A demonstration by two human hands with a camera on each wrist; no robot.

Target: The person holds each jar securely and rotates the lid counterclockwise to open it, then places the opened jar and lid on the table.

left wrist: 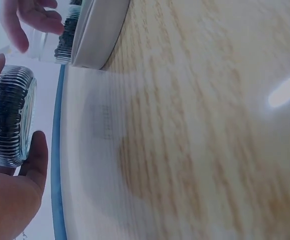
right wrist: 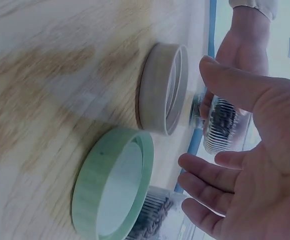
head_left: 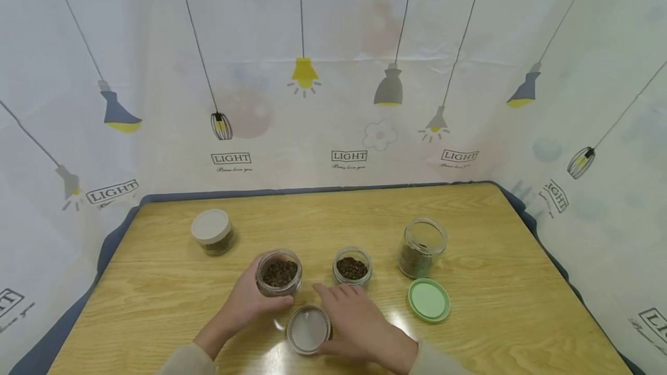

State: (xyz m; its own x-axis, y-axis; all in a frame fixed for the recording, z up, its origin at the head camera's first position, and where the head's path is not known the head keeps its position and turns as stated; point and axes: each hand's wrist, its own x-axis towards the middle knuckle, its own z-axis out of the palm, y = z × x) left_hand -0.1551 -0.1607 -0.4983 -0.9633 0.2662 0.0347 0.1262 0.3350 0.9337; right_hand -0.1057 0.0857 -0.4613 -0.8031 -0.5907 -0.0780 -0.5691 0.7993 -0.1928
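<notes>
My left hand (head_left: 249, 300) grips a ribbed glass jar (head_left: 279, 283) from its left side, thumb at the near side and fingers around the back. Small dark brown bean-like pieces (head_left: 280, 272) fill part of this lidless jar. Just to the right, my right hand (head_left: 356, 320) hovers with fingers spread and nothing in its grasp. Between the hands, a grey-beige lid (head_left: 308, 330) lies with its hollow side up; in the right wrist view this lid (right wrist: 155, 90) stands apart from my fingers. Beyond my right fingertips is a second lidless jar (head_left: 352, 266) of similar dark pieces.
A taller open jar (head_left: 415, 259) with contents low inside stands at right, behind a green lid (head_left: 429, 300). At back left is a jar with a whitish lid (head_left: 211, 226) on. A printed curtain (head_left: 333, 120) borders the wooden table (head_left: 495, 317).
</notes>
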